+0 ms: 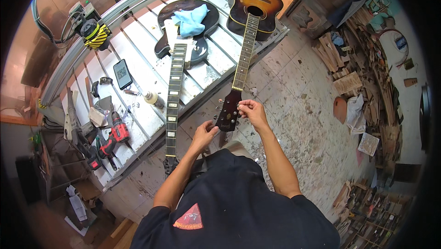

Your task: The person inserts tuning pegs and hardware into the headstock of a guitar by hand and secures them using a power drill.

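An acoustic guitar with a sunburst top lies with its body on the workbench. Its neck points toward me, and its dark headstock hangs past the bench edge. At the headstock's right side my right hand pinches a tuning peg, partly hidden by the fingertips. My left hand is curled at the lower left edge of the headstock, thumb and fingers closed against it. Left of that guitar lies a black electric guitar with block inlays on its fretboard. A light blue cloth covers part of its body.
The slotted white workbench holds a phone, a small bottle and a red cordless drill. A yellow-and-black striped machine head stands at the back left. Wood scraps are piled along the right, beside the speckled tile floor.
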Motion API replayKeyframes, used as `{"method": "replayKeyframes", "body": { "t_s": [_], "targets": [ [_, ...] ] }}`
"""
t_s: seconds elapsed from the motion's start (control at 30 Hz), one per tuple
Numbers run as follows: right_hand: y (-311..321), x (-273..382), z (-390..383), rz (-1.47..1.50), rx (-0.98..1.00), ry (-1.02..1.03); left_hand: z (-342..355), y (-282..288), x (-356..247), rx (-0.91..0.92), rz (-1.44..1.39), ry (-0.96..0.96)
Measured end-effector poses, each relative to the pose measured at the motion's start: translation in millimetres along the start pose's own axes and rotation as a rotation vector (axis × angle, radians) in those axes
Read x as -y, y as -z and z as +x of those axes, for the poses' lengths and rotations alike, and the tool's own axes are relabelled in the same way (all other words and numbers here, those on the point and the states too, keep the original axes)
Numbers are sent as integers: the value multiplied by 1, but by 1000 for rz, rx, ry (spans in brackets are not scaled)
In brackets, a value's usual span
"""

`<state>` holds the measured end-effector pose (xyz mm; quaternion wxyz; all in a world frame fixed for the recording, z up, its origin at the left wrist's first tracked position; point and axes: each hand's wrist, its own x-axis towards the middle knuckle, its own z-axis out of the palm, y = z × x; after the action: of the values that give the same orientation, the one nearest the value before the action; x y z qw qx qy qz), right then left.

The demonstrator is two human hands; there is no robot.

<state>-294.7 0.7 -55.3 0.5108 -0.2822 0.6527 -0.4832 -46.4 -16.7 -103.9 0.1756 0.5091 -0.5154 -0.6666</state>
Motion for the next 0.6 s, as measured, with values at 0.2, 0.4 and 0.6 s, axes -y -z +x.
{"method": "replayKeyframes", "body": {
  "t_s": [0.2,0.4,0.6],
  "targets": [
    [-7,13,-2,-231,-91,20,5,-6,5,87,-238,102],
    [8,9,-2,-412,-202,286,5,-8,4,106,-255,98],
    [-10,8,-2,-723,-149,637,7,-4,15,69,-136,18]
  ]
}}
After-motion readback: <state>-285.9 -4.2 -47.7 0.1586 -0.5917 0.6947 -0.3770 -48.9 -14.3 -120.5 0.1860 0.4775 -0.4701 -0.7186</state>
